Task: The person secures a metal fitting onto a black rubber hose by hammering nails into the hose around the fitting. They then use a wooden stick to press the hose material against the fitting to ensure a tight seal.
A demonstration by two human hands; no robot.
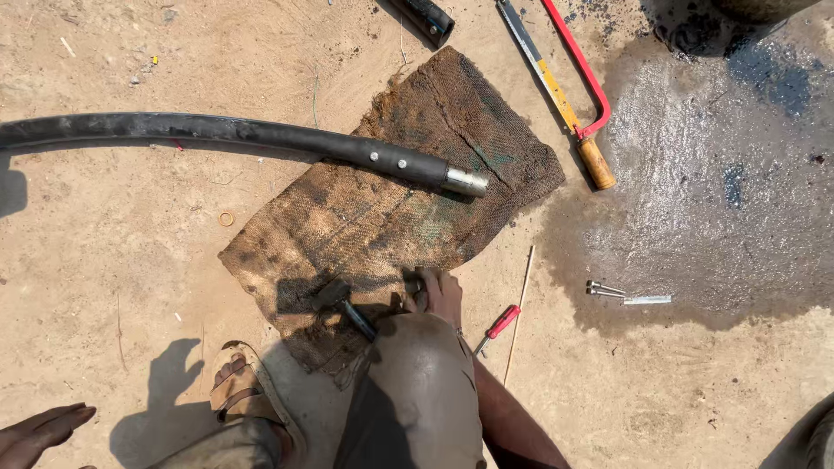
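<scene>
Right hand [443,295] reaching past the bent knee [417,373], fingers curled around a small metal piece [413,285] on the burlap sack [382,217], left hand [39,430] spread flat, holding nothing, hammer [343,304] just beside.

Black hose [217,135], silver tip; brown woven sack [391,217]; red-framed hacksaw [565,78], yellow blade, orange handle; red-handled screwdriver [497,327].

Small dark metal piece [413,285], maybe a short pipe fitting, sits under my right hand's fingertips at the near edge of the burlap sack [391,208], partly hidden; hammer [343,304] lies flat just left, w/ head up-left.
</scene>
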